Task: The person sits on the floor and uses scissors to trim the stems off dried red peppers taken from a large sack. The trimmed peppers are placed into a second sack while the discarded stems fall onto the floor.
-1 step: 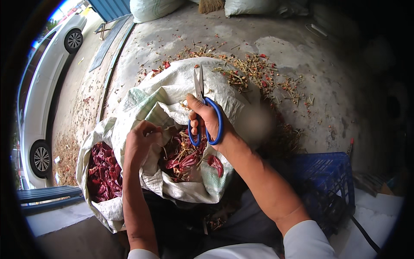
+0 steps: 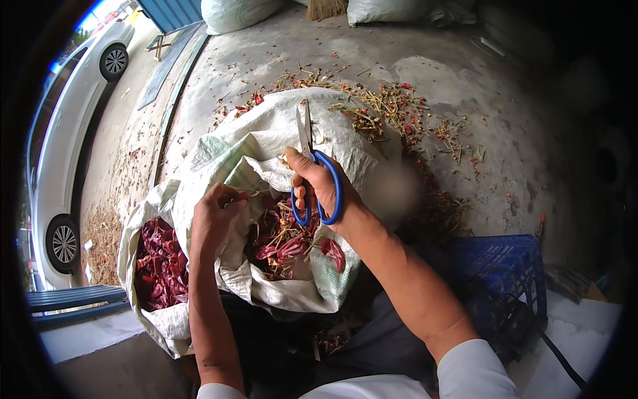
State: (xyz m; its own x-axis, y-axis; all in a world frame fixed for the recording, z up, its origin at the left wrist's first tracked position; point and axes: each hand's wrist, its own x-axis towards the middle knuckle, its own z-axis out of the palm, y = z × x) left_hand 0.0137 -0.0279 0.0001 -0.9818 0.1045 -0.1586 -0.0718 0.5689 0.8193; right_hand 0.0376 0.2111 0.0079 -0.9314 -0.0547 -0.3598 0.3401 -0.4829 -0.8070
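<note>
Blue-handled scissors [image 2: 337, 193] are in my right hand [image 2: 318, 178], with the blades pointing away from me and slightly apart. My left hand [image 2: 216, 209] is closed in a pinch, and a bit of red with a thin stem shows at its fingertips, apparently a dried chili pepper [image 2: 242, 195]. Both hands are over a white woven sack [image 2: 279, 113]. Its opening holds dried red chili peppers [image 2: 290, 249] mixed with pale stems. To the left, a second white sack opening [image 2: 174, 324] is filled with darker red chilies [image 2: 159, 266].
Cut stems and chili bits [image 2: 399, 110] litter the concrete floor beyond the sack. A blue plastic crate [image 2: 502, 249] stands at my right. Full white sacks [image 2: 239, 14] and a broom [image 2: 325, 8] are at the far side. A white car [image 2: 70, 133] is parked at the left.
My left hand has turned slightly, and the red bit and stem at its fingertips show more. The scissor blades have shifted a little; my right hand stays almost in place.
</note>
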